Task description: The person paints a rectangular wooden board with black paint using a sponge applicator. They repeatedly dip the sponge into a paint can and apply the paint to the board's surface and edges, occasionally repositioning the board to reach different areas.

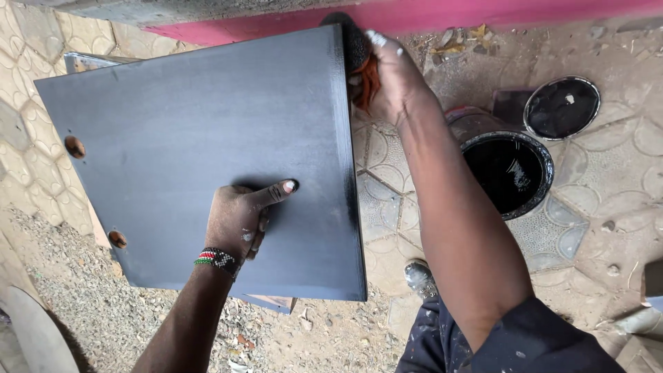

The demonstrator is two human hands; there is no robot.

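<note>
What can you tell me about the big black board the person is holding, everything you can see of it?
The board is a flat rectangular panel, coated matt black with a faint sheen, looking like painted wood. Two round holes near its left edge show bare brown material. It is held tilted above the patterned paving. The left hand presses on its face, forefinger stretched out. The right hand holds a dark applicator with an orange part against its far right edge, which looks glossy. Another panel shows partly beneath it.
</note>
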